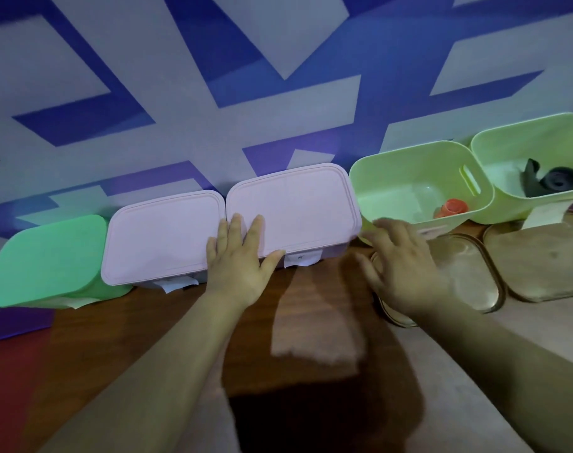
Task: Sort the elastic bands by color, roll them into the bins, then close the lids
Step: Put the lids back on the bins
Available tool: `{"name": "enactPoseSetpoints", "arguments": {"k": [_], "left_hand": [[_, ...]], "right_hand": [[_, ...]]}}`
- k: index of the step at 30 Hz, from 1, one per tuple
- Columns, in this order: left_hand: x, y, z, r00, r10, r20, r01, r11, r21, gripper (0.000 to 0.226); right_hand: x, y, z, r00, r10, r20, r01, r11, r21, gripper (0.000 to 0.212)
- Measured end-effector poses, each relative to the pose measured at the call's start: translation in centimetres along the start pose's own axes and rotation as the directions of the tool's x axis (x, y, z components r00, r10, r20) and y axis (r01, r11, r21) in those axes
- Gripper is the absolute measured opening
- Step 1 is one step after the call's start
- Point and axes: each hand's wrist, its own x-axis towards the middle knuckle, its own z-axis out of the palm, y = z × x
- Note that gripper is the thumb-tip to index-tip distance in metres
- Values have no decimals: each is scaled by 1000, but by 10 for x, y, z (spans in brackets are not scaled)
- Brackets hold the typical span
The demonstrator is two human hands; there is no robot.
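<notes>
Five bins in a row against the patterned wall (278, 44); left to right: green lidded bin (46, 259), first pink lid (162, 237) shut, second pink lid (298, 204) shut, then open green bin (409, 178) and far-right open bin (494, 158); red band (450, 207) sits rolled in the open green bin near its front wall; black band (549, 181) rolled in the far-right open bin; left hand (237, 266) lies flat across the seam of the two pink lids, fingers straight, thumb along the second lid's front edge, gripping nothing; right hand (406, 266) is blurred, fingers spread and uncurled, over the near loose lid (468, 276) lying on the table (148, 322) in front of the open green bin; can't tell if it touches the lid; second loose lid (546, 263) lies flat just right of it; paper labels (303, 258) stick out under the bin fronts
</notes>
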Motion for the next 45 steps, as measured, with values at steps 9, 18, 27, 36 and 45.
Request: {"name": "enactPoseSetpoints", "arguments": {"k": [9,18,27,36,45], "left_hand": [[-110,57,48,991,126,38,-124,991,-52,74],[-180,54,110,843,161,513,-220,974,57,70],[-206,38,111,867,26,498,29,994,-104,72],[-220,2,77,926,-158,342,353,680,-643,54],[-206,-72,13,905,-185,384,426,341,-838,57]], "right_hand": [[-147,30,40,719,403,566,-347,914,-210,74],[-198,-21,18,789,166,591,-324,930,171,50],[-218,-28,15,717,361,597,-511,854,97,56],[-219,-95,-6,748,320,581,-527,819,227,74],[-198,-137,-39,937,197,288,-296,886,358,54]]}}
